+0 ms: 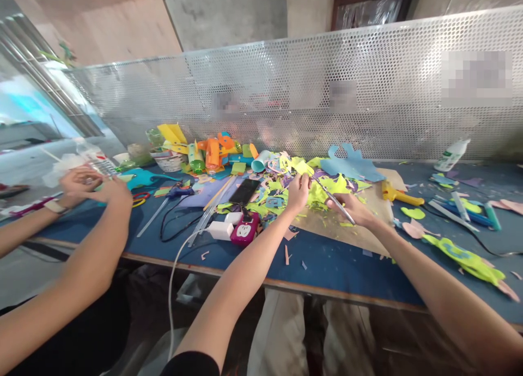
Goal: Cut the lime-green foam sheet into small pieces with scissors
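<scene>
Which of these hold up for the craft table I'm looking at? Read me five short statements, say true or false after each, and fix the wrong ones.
1. The right hand holds a slim silvery tool. True.
2. The left hand grips the black phone. False: it pinches a yellow-green piece; the phone lies on the table.
3. A yellow glue gun lies to the right of the right hand. True.
4. The white bottle is left of the phone. False: it is far to the right.
5. Another person's hands show at the left. True.
</scene>
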A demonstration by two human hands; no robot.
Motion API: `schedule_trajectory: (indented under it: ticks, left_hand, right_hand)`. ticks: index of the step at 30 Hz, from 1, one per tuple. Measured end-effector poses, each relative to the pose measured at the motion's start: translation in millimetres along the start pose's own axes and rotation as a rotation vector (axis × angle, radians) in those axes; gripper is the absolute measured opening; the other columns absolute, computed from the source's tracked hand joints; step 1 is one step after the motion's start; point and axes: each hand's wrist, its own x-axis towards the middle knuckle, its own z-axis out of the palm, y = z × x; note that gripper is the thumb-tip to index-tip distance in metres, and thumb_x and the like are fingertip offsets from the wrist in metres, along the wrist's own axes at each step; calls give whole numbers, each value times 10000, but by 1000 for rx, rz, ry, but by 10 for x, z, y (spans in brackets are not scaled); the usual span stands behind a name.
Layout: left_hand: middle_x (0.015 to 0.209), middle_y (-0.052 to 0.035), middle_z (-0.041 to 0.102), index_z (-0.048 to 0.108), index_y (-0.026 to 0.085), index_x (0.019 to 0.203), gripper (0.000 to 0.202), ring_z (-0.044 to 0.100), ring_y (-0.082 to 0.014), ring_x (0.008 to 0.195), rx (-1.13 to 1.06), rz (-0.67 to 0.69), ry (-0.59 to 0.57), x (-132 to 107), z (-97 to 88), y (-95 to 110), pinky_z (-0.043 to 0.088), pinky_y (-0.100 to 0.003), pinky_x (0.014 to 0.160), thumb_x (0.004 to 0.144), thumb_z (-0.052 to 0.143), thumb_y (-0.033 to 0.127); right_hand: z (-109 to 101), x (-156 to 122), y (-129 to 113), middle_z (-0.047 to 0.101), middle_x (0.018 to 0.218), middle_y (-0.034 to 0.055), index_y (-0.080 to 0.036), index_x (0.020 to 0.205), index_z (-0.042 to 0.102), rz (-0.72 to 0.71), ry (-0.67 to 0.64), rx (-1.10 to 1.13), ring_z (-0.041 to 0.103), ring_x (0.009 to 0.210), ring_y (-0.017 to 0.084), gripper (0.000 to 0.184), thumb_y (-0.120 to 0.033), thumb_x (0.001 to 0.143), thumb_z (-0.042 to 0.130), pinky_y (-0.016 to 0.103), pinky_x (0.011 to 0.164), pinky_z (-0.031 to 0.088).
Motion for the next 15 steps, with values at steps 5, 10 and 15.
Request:
schedule_trajectory:
  ticks: [5, 10, 15]
  left_hand:
    - [644, -11, 540, 488, 190, 669, 461, 495, -128, 605, -21, -29, -100, -35, 42, 54, 370, -276, 626, 994, 402, 506]
    - [587, -1, 510, 506, 178, 607, 510, 456, -110, 551, -40, -36, -130, -49, 47, 111, 349, -277, 600, 967, 449, 534]
    - [590, -2, 516, 505, 178, 609, 471, 466, -109, 561, -138, -36, -93, -44, 60, 114, 354, -277, 599, 947, 502, 507]
  right_hand:
    - [16, -29, -32, 454, 488, -29, -213, 636, 458, 55, -2, 147, 429, 443, 128, 530, -718, 796, 477, 261, 436, 284]
    - [27, -63, -72, 491, 486, -20, -221, 680, 446, 58, -28, 276, 485, 434, 145, 538, -742, 817, 448, 270, 444, 369]
    - [27, -83, -122, 534, 533, 8, -219, 690, 470, -17, -27, 255, 478, 477, 149, 571, -768, 828, 392, 284, 469, 397]
